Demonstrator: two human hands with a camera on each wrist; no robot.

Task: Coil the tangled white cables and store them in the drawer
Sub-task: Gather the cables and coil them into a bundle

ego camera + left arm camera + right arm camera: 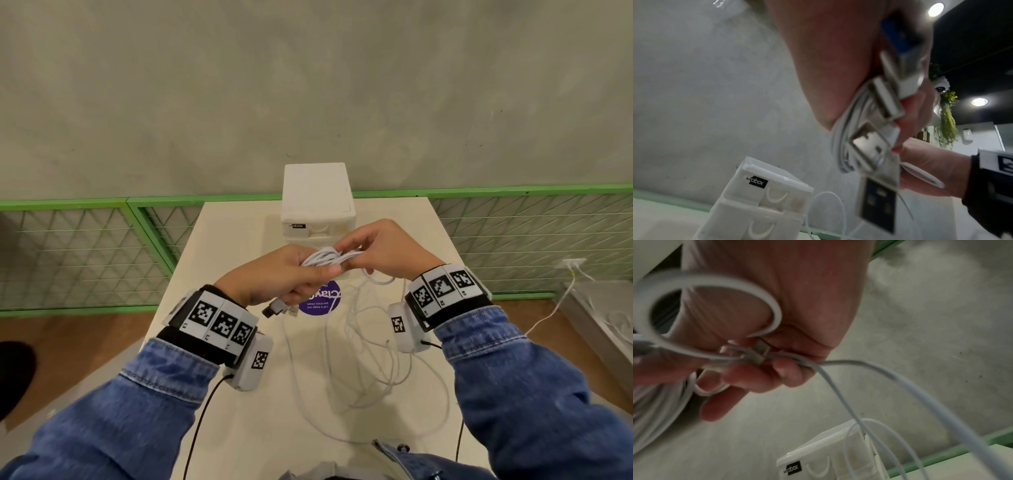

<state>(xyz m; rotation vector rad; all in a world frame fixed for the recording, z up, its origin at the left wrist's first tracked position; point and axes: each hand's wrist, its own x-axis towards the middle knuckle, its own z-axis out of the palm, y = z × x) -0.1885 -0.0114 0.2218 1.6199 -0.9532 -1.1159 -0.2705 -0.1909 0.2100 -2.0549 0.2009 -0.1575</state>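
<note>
Coiling is under way: the left hand (pixel 274 274) is gripping the coil (pixel 325 257) above the table (pixel 239 428), the right hand (pixel 380 250) is pinching its strands, and next the slack (pixel 370 359) likely needs winding on before the shut drawer (pixel 318 230).

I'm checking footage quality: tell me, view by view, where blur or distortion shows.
Head: sharp, but the wide lens bows the green rail. Left wrist: the USB plugs are soft and the ceiling lights glare. Right wrist: dim, with the cables and right hand smeared.
</note>
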